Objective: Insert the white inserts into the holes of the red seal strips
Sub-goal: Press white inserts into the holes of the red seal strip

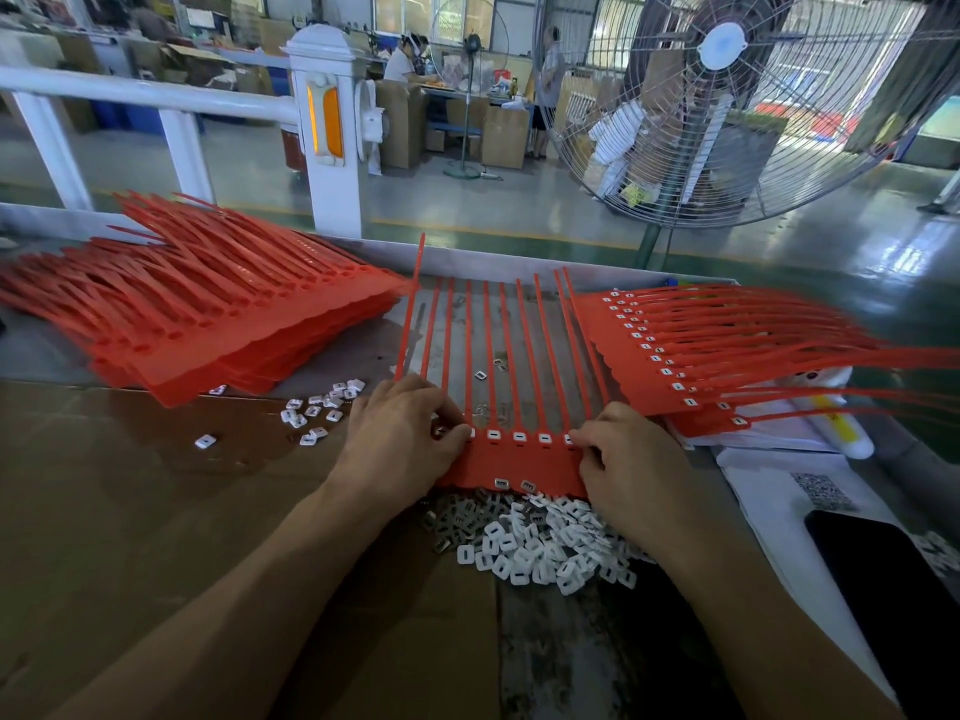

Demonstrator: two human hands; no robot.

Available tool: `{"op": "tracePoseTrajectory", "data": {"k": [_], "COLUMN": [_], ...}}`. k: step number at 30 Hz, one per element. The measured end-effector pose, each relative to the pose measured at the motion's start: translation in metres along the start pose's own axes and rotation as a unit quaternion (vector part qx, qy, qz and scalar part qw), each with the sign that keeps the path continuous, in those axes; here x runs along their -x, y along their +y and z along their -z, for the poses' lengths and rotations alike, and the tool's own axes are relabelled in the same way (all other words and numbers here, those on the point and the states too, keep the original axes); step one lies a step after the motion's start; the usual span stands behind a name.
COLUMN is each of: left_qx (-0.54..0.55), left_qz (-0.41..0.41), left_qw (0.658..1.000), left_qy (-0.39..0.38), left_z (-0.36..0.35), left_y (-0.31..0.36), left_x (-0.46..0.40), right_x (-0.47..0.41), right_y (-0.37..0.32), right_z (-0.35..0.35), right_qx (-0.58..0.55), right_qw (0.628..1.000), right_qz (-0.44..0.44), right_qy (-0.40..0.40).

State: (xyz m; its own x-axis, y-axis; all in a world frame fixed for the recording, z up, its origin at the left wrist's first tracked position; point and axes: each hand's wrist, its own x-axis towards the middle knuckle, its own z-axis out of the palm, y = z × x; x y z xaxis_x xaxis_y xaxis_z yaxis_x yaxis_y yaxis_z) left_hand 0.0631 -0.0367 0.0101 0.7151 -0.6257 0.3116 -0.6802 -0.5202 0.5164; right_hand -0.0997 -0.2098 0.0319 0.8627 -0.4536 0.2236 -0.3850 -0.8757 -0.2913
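Mid-insertion: left hand (400, 433) and right hand (626, 459) pinching flat red plastic seal strip sheet (519, 462), pressing small white square inserts (493, 435); next, probably more from six-o'clock pile (540, 548).

One head-worn wide-angle camera looks forward and down; the tabletop (156, 485) lies close below; the workshop floor (467, 210) stretches beyond.

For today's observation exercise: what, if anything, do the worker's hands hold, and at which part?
Both hands pinch the flat red plastic seal strip sheet at its row of insert holes: left hand at the left end, right hand at the right end.
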Motion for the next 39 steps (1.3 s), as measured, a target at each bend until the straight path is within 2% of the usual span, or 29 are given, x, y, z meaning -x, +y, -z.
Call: {"op": "tracePoseTrajectory", "data": {"k": [5,8,13,18,21,27,32,39], "left_qx": [-0.005,-0.007,-0.010,-0.005,-0.005,-0.004,-0.001,0.002], "left_qz": [-0.004,-0.005,-0.005,-0.006,-0.005,-0.004,-0.005,-0.004], "left_qw": [1.000,1.000,1.000,1.000,1.000,1.000,1.000,1.000], "left_qy": [0.000,0.002,0.000,0.000,-0.001,-0.003,-0.004,-0.005], "left_z": [-0.001,0.000,0.002,0.004,0.005,0.006,0.006,0.007], "left_y": [0.001,0.002,0.002,0.003,0.004,0.004,0.005,0.004], "left_x": [-0.001,0.000,0.001,0.000,0.000,0.000,-0.001,0.000], "right_x": [0.003,0.002,0.003,0.002,0.003,0.006,0.008,0.009], "right_y": [-0.011,-0.009,0.004,0.016,0.021,0.035,0.035,0.027], "right_z": [0.009,0.012,0.006,0.003,0.007,0.019,0.026,0.026], "right_qx": [0.128,0.132,0.017,-0.112,-0.150,-0.183,-0.231,-0.181], "right_qw": [0.990,0.990,1.000,0.992,0.987,0.979,0.959,0.966], "right_qz": [0.040,0.037,0.004,-0.028,-0.009,0.043,0.069,0.079], "right_qy": [-0.041,-0.038,-0.013,0.056,0.064,-0.084,-0.149,-0.166]}}
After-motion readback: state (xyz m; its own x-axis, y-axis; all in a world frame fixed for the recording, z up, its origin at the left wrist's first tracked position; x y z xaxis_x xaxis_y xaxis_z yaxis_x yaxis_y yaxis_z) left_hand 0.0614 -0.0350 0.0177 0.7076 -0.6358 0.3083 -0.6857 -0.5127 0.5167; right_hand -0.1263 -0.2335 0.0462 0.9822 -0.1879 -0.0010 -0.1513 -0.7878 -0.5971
